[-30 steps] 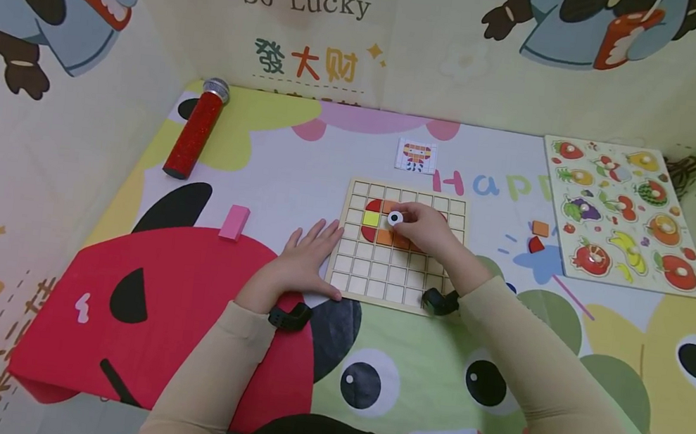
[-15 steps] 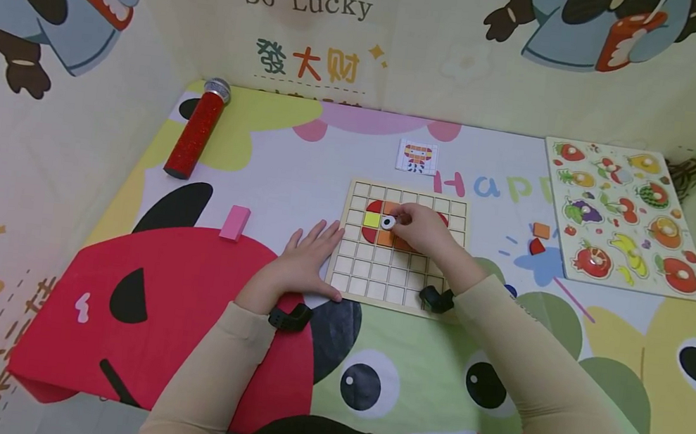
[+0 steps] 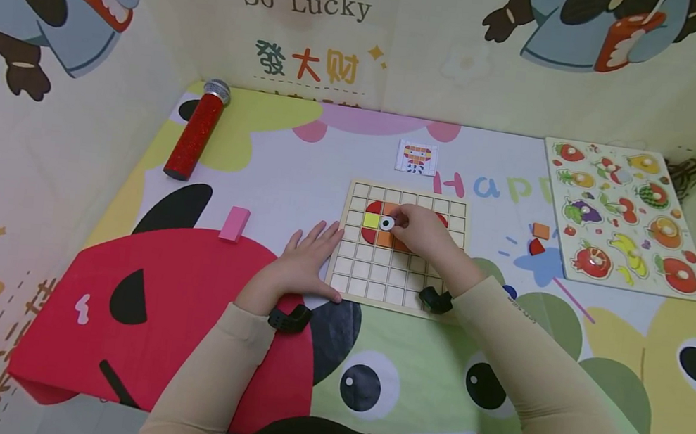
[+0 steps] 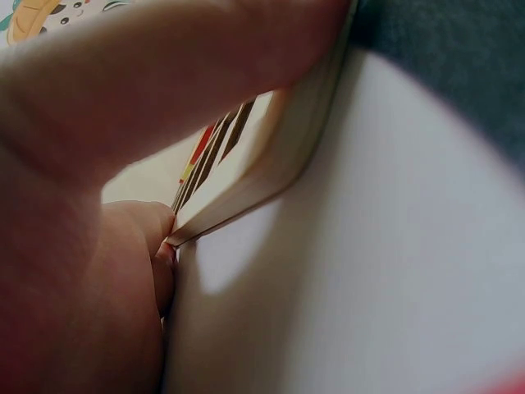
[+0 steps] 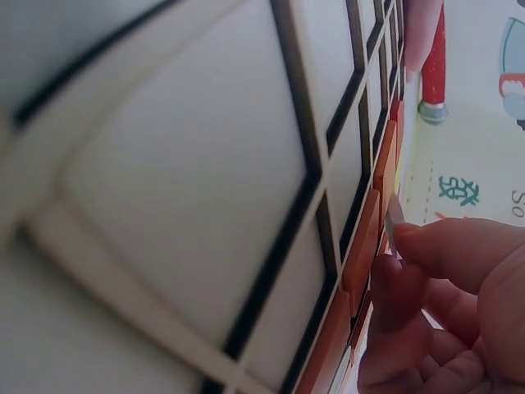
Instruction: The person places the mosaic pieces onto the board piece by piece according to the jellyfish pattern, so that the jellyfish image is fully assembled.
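The right hand has drawn the white eye tile leftward, fingers pinching it beside the yellow tile, seemingly seating it, while the left hand, fingers spread, steadies the grid board.

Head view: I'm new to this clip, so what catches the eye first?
The wooden grid board at mid-mat, where the right hand pinches a white eye tile beside a yellow tile. The left hand lies flat at the board's left edge. A fruit puzzle sits far right, a red tube far left.
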Action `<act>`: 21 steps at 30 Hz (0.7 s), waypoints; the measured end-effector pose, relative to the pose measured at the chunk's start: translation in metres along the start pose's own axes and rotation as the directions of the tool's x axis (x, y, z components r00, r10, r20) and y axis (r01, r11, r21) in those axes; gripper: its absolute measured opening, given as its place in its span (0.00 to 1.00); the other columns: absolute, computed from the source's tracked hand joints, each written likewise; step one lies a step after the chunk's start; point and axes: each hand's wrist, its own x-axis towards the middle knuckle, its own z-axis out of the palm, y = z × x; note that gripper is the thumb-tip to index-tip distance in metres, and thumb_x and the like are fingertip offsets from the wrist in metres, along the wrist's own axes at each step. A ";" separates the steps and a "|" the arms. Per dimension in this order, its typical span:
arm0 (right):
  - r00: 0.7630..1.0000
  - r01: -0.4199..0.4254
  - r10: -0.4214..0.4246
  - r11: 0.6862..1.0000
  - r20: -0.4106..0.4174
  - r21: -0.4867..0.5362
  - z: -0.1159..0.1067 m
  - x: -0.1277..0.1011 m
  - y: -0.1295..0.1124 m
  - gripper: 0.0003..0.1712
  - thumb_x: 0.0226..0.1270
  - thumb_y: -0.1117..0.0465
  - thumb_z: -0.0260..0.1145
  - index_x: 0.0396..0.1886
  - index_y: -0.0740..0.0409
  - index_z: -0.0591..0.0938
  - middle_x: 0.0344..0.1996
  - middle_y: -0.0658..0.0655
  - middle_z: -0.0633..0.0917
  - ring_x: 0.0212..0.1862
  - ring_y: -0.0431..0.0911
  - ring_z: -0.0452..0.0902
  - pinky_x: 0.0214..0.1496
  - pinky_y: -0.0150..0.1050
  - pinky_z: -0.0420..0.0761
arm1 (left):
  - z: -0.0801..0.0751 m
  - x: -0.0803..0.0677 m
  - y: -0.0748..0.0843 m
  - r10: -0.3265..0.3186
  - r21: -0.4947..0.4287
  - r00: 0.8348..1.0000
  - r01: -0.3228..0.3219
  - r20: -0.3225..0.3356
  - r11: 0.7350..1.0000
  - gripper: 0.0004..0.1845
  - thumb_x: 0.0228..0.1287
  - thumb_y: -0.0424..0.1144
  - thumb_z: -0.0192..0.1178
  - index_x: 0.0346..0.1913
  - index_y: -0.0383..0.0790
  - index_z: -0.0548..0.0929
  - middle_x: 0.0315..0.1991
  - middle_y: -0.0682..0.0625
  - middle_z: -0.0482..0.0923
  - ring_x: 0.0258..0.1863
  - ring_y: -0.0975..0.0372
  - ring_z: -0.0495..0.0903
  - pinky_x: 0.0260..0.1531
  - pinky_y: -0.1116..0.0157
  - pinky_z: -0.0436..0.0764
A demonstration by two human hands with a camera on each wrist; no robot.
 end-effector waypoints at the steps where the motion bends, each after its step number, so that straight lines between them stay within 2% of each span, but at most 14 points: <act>1: 1.000 0.007 -0.007 1.000 -0.002 -0.013 0.000 0.000 0.000 0.14 0.63 0.60 0.60 0.48 0.57 0.76 0.41 0.56 0.79 0.43 0.49 0.71 0.52 0.42 0.74 | 0.000 0.000 0.000 0.000 0.001 1.000 0.000 0.001 1.000 0.63 0.35 0.58 0.70 0.72 0.47 0.42 0.74 0.52 0.36 0.72 0.55 0.33 0.66 0.44 0.37; 15: 0.999 0.047 -0.049 0.994 -0.017 -0.097 -0.001 -0.001 0.001 0.15 0.62 0.60 0.60 0.49 0.58 0.77 0.39 0.56 0.80 0.40 0.49 0.71 0.49 0.41 0.75 | 0.001 0.001 -0.002 0.004 0.009 1.000 -0.004 -0.008 1.000 0.64 0.34 0.59 0.70 0.72 0.48 0.41 0.74 0.52 0.35 0.72 0.55 0.33 0.66 0.44 0.37; 21: 0.999 0.021 -0.023 0.999 -0.036 -0.046 -0.014 -0.011 0.005 0.18 0.63 0.59 0.60 0.52 0.56 0.76 0.41 0.56 0.79 0.42 0.49 0.71 0.46 0.41 0.75 | 0.001 -0.001 -0.001 0.007 -0.001 1.000 -0.007 -0.007 1.000 0.64 0.34 0.59 0.71 0.72 0.48 0.41 0.74 0.52 0.36 0.72 0.55 0.33 0.66 0.44 0.37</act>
